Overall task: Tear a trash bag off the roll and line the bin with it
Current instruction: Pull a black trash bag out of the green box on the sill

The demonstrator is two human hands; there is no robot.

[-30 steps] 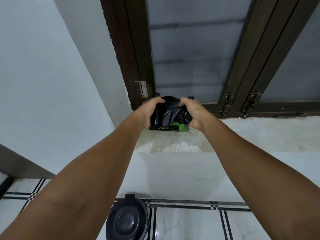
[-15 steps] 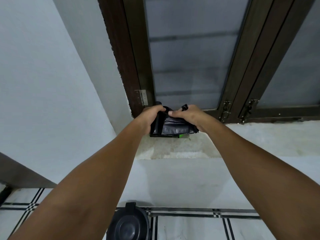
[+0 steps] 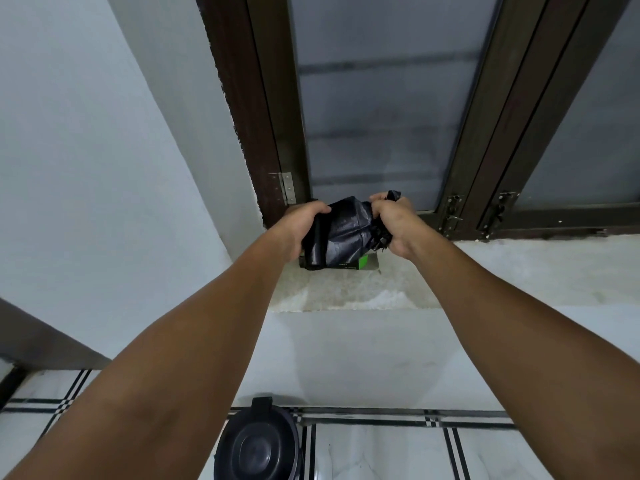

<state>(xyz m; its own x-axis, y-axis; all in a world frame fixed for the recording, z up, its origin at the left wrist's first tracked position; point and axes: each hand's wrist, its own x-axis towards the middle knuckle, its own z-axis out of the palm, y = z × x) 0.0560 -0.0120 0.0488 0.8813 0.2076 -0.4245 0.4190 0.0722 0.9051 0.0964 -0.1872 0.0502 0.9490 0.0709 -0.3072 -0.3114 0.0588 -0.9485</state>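
Task stage: early. The round black plastic bin [image 3: 258, 448], lid shut, is seen on the tiled floor well below both hands; no liner is visible on it, and its contents are hidden. The roll of crinkled black plastic trash bags [image 3: 341, 233] is held up between the hands, just above a black-and-green cardboard box [image 3: 349, 264] on the pale stone sill. The left hand [image 3: 299, 225] is closed around the roll's left end. The right hand [image 3: 391, 221] is clenched on bunched bag film. Whether a bag has been separated cannot be told; lining is judged to remain.
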